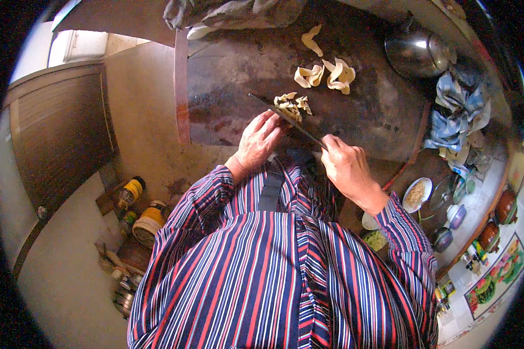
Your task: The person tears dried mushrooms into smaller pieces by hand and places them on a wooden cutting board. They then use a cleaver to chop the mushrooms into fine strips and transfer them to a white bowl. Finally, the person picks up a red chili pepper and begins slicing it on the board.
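My right hand (347, 168) grips the handle end of a kitchen knife (284, 114). Its dark blade runs up and to the left, seen nearly edge-on. Bent fingers of my left hand (260, 138) press on pale food at the near side of the blade; most of that piece is hidden by the fingers and knife. Just beyond the blade lie cut cream-coloured strips (290, 104), perhaps mushroom. Larger curled pieces (341, 76) of the same food sit farther off on the dark worktop (244, 70), with a smaller curl (309, 76) beside them and a long one (312, 40) behind.
A metal pot (415, 52) stands at the back right, near crumpled blue-and-white plastic bags (452, 113). At right are a bowl of light food bits (416, 194) and a glass lid (443, 192). Grey cloth (240, 13) lies along the back. Bottles (131, 192) and a tub (150, 222) stand lower left.
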The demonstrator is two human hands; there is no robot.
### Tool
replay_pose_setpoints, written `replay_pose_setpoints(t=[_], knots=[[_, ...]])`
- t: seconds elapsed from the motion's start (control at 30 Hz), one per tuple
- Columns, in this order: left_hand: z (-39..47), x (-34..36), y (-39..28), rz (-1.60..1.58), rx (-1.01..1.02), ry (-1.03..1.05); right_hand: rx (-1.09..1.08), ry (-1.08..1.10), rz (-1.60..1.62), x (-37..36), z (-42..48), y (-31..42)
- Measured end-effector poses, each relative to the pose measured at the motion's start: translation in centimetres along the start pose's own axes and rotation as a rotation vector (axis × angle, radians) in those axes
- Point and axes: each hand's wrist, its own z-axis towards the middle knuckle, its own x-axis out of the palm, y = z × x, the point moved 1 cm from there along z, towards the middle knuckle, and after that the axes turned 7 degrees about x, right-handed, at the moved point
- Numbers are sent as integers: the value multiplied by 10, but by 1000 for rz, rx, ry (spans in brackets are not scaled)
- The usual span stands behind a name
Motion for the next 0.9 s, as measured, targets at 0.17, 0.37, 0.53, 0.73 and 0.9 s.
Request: replay_pose_setpoints(t=[0.17, 0.37, 0.53, 0.73, 0.9], knots=[[-1, -2, -1, 44, 10, -32, -26, -127, 31, 21, -4, -15], [0, -5, -2, 6, 1, -43, -62, -212, 26, 11, -15, -13], [0, -9, -4, 0, -1, -81, -46, -147, 24, -1, -23, -2], [-3, -5, -3, 54, 14, -81, -13, -92, 23, 2, -25, -4], [-5, -5, -4, 62, 9, -54, 2, -52, 48, -9, -24, 3]])
